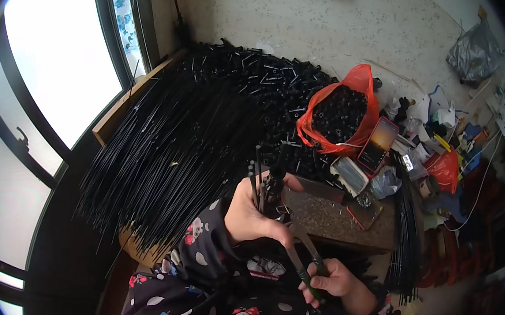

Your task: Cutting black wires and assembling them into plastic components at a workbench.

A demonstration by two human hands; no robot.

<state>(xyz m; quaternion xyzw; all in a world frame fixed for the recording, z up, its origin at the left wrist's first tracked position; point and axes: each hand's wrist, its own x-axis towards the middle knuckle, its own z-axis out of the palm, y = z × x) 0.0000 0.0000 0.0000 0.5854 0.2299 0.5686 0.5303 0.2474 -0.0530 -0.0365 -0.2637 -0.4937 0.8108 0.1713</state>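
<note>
My left hand (249,214) is closed around several thin black rods and black tubular pieces (271,187), which stand up out of its grip. Below it, my right hand (338,282) grips the dark green handles of a pair of pliers (301,248). The pliers' jaws reach up to the lower end of the held pieces, beside my left thumb. Whether the jaws bite on a piece is too small and dark to tell. Both hands are in front of a speckled brown work surface (359,240).
Long thin black rods (159,149) lie heaped at left, with short black tubes (268,76) piled behind. A red plastic bag (363,81) of small black parts stands right, near a lit phone (378,144). Clutter and another rod bundle (403,234) line the right side; a window (61,61) is left.
</note>
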